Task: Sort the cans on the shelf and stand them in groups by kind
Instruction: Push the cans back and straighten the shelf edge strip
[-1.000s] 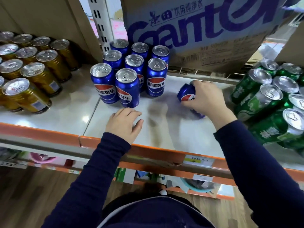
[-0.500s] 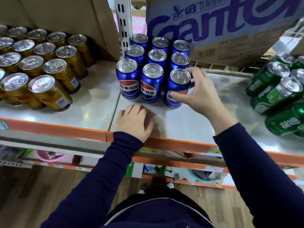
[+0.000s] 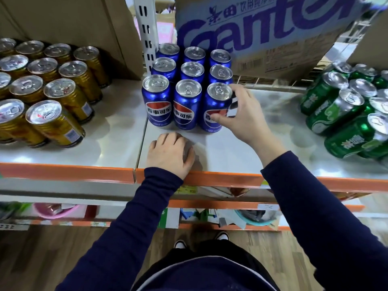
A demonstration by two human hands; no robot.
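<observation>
Blue can (image 3: 212, 101) newly upright in the front row, between pinching fingers (image 3: 238, 90) of right hand (image 3: 243, 118).

Only one cam here, wide-angle and head-worn. It looks forward and down from close over the shelf (image 3: 231, 152), with the cardboard box (image 3: 273, 38) far and the floor (image 3: 63, 248) nearest.

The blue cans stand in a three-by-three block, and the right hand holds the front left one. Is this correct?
No: in the head view the right hand grips the front right can of the blue cans, not the front left.
</observation>
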